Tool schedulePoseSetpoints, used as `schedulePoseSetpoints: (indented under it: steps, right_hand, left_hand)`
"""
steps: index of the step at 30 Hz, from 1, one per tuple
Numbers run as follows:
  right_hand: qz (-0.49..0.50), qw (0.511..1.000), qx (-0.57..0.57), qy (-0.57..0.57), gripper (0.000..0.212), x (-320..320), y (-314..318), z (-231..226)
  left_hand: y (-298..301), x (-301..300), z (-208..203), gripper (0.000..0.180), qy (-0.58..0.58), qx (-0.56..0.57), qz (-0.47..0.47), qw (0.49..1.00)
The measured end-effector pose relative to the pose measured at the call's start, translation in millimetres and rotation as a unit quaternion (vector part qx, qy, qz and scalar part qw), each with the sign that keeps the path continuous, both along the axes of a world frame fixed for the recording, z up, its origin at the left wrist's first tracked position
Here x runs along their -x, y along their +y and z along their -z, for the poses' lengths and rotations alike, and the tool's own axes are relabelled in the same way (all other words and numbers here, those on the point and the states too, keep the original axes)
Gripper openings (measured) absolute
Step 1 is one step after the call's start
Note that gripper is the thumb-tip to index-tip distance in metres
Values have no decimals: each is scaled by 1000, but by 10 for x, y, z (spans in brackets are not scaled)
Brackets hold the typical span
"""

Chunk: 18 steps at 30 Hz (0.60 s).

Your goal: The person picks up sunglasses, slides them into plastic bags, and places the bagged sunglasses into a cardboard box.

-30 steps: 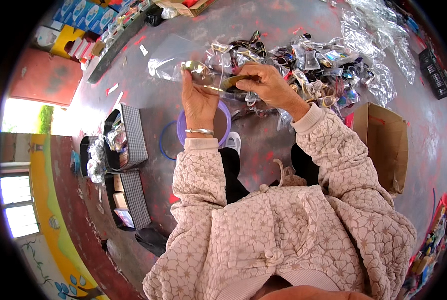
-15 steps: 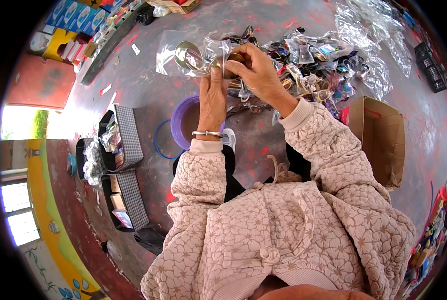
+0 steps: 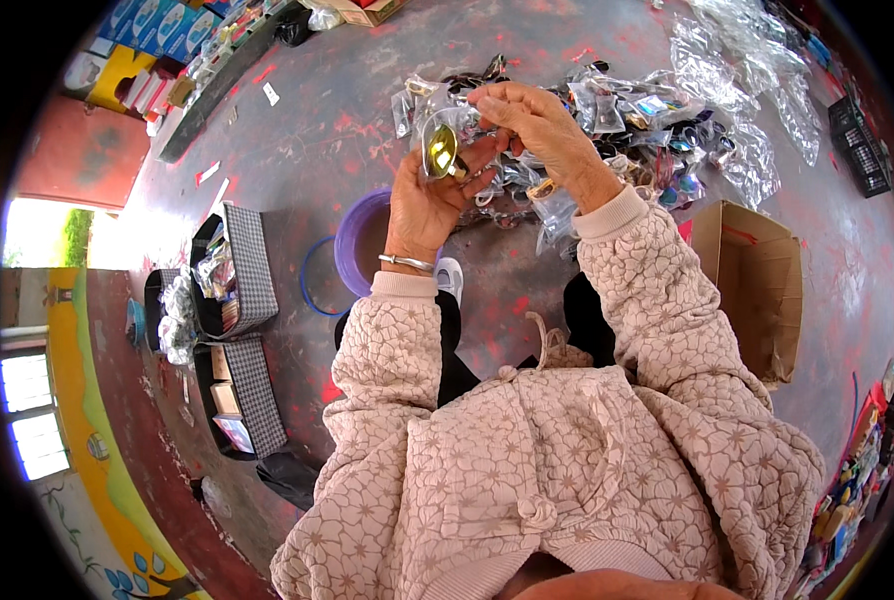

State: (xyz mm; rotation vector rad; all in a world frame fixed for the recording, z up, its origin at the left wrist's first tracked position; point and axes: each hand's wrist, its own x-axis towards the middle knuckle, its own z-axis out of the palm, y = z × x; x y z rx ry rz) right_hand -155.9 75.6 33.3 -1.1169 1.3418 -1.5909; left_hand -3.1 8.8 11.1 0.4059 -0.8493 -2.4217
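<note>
Grey concrete floor (image 3: 512,320), flecked with red, spreads beneath everything. Over it leans a person in a quilted, pale pink flowered jacket (image 3: 537,450), both forearms stretched forward. Beyond the hands lies a loose heap of eyewear (image 3: 682,135), much of it in clear sleeves, with crumpled transparent film (image 3: 752,85) along its far right side. Nearer on the right stands an open cardboard box (image 3: 752,290). On the left are two grey gingham bins (image 3: 255,270), one behind the other, both holding goods. A purple basin (image 3: 347,245) sits on the floor just beside the left wrist, partly hidden by it. The left hand (image 3: 432,195), palm up, grips gold-lensed sunglasses (image 3: 441,150) in its fingers, above the floor at the near left edge of the heap. Clear plastic shows about the lens. The right hand (image 3: 545,130) is bent over beside them, fingertips close to the left hand's; whether it pinches anything cannot be told. A silvery bangle (image 3: 407,263) circles the left wrist.
</note>
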Motion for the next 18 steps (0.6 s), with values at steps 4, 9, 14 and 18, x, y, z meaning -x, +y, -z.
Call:
schedulePoseSetpoints:
  steps: [4, 9, 14, 18]
  right_hand:
    - [56, 992, 56, 94, 20, 13, -87, 199]
    - [186, 923, 72, 330, 8, -124, -184, 230]
    - [153, 951, 59, 262, 14, -183, -50, 34]
    - [151, 930, 45, 333, 16, -209, -61, 156]
  left_hand:
    - [53, 64, 48, 44, -33, 8, 12, 999]
    - [94, -66, 58, 44, -98, 6, 17, 995]
    - [-86, 26, 316, 36, -37, -56, 57, 996]
    - [48, -19, 112, 36, -98, -19, 40, 994]
